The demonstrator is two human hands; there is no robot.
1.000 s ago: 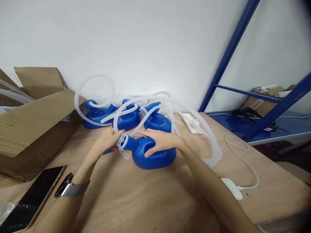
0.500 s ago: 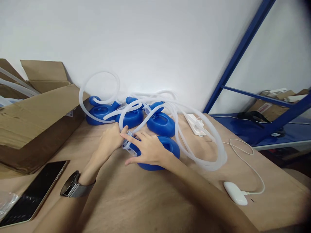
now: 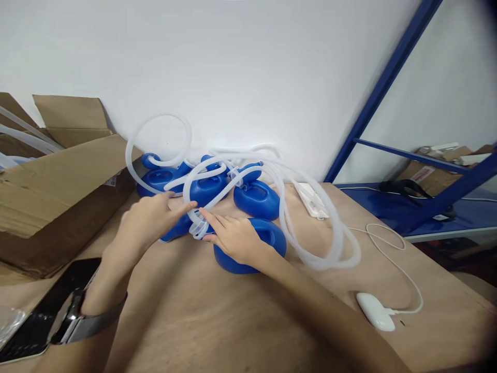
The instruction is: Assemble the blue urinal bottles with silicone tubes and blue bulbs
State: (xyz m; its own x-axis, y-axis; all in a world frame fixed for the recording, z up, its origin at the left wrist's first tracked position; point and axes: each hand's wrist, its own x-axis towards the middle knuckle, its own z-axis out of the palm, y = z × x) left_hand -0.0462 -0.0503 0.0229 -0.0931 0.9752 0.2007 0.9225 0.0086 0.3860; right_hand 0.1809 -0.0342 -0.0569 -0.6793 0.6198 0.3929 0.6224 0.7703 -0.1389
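A blue plastic bottle point(image 3: 277, 243) with a moulded handle lies on its side on the wooden table. My right hand point(image 3: 237, 241) grips its neck end, thumb and forefinger around the clear plastic fitting point(image 3: 198, 228). To the left, my left hand point(image 3: 145, 223) is open, its thumb reaching toward that fitting and its fingers slightly blurred. Under its fingertips lies a blue part point(image 3: 179, 228), partly hidden by the hand. A translucent hose point(image 3: 188, 189) arches down to the fitting. Behind my hands, more blue bottles point(image 3: 256, 202) lie among the looped hoses.
A cardboard box point(image 3: 66, 191) with hoses inside stands at left, behind a phone point(image 3: 42, 316). At right are a white power strip point(image 3: 310, 199), a cable and a white charging case point(image 3: 376, 311). A blue metal rack point(image 3: 373, 98) rises beyond the table edge.
My left hand has come off the fitting and moved left and nearer to me, uncovering the blue part. My right fingers have drawn closer together on the bottle's neck, and the clear fitting has shifted.
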